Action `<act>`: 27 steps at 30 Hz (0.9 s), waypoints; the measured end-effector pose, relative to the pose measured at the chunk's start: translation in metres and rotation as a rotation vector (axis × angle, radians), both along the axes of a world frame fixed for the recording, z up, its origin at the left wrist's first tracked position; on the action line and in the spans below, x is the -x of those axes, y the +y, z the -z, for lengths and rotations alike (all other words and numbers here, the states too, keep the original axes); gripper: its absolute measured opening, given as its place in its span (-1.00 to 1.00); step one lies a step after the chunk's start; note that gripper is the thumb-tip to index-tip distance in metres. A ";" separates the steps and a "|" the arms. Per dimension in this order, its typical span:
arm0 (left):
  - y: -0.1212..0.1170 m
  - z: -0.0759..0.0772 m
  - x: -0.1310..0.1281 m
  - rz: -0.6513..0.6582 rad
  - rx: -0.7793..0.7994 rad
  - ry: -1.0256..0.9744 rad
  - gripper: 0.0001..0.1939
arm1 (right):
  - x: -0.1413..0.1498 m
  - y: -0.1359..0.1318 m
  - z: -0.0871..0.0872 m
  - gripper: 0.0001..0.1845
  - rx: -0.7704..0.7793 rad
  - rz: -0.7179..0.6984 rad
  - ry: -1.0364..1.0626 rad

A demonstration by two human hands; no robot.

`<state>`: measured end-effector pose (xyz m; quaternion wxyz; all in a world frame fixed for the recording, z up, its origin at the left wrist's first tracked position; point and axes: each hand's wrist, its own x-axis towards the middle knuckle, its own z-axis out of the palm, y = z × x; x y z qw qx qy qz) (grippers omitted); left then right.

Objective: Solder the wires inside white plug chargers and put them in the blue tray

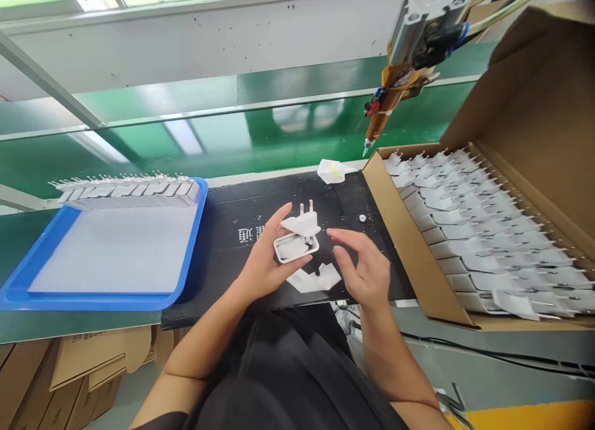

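Observation:
My left hand (264, 259) grips a white plug adapter housing (297, 247), its hollow side facing up toward me. A white cover with two metal prongs (304, 222) sits at the housing's far edge, prongs pointing away. My right hand (365, 266) is just to the right of it, thumb and fingers apart, holding nothing. Beneath the hands, on the black mat (223, 269), lies a white notched piece (317, 278), partly covered by my left thumb.
On the left, a blue tray (198, 232) carries a row of white plugs (134, 191). An open cardboard box (409, 244) of pronged white parts (483, 232) stands right. Above hangs a dispenser nozzle (372, 139); a crumpled white wipe (331, 171) lies below it.

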<state>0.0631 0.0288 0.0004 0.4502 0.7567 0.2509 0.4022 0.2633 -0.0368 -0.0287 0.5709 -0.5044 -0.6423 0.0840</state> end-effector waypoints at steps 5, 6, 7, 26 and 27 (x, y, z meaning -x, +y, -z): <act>-0.004 0.004 0.005 -0.056 -0.193 0.079 -0.08 | 0.028 0.000 -0.033 -0.56 -0.058 -0.100 0.256; -0.004 0.005 0.006 -0.094 -0.253 0.107 -0.08 | 0.034 0.002 -0.036 -0.51 -0.060 -0.108 0.271; -0.003 0.005 0.007 -0.140 -0.315 0.142 -0.09 | 0.039 0.004 -0.037 -0.45 -0.051 -0.110 0.273; 0.003 0.057 0.069 -0.435 0.403 0.192 -0.35 | 0.067 0.028 0.025 -0.54 0.470 -0.207 0.122; 0.002 0.056 0.073 -0.419 0.396 0.163 -0.32 | 0.064 0.026 0.026 -0.55 0.474 -0.201 0.146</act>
